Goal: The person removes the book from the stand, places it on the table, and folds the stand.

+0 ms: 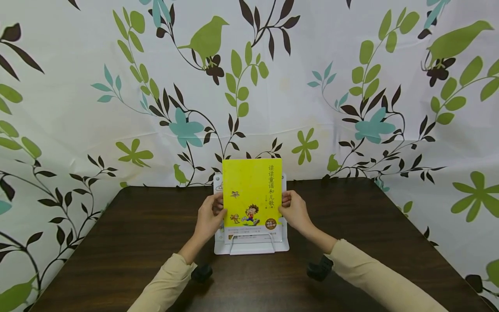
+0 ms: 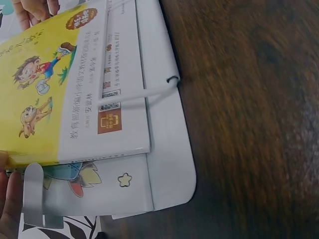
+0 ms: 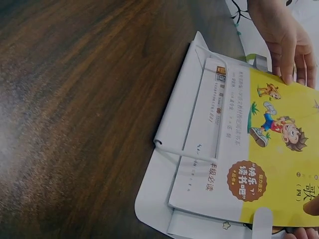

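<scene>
Nearest are my two cream sleeves [image 1: 163,284], reaching in from left and right, with two black wrist devices [image 1: 319,268] at the cuffs, one under each wrist. Beneath lies the dark wood-grain tabletop [image 1: 136,242]. Farther along it, in the middle, one white stand [image 2: 172,164] holds one book [image 1: 249,182], upright and leaning back a little. The stand's one white wire bar [image 2: 139,93] crosses in front of the book's bottom strip; two tabs [image 2: 33,184] flank it, one at each side. Small printed drawings show on the stand's panel beside the book.

The book's cover is bright yellow above and white below, with one column of large dark characters at the right, one running cartoon child, one small dog and one round brown badge.

My left grip [image 1: 209,214] pinches the book's left edge, thumb to the front; my right grip [image 1: 297,211] pinches its right edge likewise. Farthest off, past the tabletop, hangs a white sheet [image 1: 296,95] printed with leaves, flowers and green birds.
</scene>
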### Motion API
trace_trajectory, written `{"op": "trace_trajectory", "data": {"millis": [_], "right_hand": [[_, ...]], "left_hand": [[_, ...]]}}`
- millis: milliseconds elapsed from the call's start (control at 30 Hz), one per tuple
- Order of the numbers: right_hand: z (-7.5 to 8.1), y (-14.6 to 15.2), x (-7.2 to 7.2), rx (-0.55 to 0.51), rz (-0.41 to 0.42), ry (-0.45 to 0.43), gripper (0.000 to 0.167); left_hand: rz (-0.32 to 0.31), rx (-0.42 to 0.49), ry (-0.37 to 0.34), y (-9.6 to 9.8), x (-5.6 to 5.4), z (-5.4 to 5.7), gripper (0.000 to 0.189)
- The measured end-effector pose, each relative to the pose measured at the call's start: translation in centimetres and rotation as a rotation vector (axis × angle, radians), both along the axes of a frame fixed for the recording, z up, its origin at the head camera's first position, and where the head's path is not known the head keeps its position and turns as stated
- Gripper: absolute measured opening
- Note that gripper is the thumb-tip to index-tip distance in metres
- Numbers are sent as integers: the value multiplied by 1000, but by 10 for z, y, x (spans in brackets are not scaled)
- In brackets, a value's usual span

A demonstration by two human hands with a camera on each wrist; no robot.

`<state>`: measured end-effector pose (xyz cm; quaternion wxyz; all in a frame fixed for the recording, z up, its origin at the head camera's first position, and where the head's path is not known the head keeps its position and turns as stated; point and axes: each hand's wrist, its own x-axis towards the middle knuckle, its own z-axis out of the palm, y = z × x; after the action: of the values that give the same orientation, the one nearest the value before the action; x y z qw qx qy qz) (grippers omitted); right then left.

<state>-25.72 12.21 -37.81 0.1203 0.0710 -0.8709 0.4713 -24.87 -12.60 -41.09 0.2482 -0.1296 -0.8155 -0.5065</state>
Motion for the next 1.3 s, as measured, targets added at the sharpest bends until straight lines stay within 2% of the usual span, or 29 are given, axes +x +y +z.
{"op": "trace_trajectory", "data": {"millis": [333,433,567,767,1067,1300], "right_hand": [[-3,0,2,-40,12,34,38],[-4,0,1,-34,22,57,35],[-6,0,0,-22,49,103,29],[-12,2,-1,-9,108,168,30],[-19,4,-3,-32,155,212,32],[-25,3,-3,-44,172,307,32]], "left_hand": [[-9,-20,49,-2,-1,-3,42],[-11,-19,56,-3,-1,-3,42],[-16,-14,61,-4,0,-3,43],[-24,-15,68,-5,1,-4,43],[-29,7,13,-4,2,-3,41],[-30,21,-12,-5,3,-3,40]]}}
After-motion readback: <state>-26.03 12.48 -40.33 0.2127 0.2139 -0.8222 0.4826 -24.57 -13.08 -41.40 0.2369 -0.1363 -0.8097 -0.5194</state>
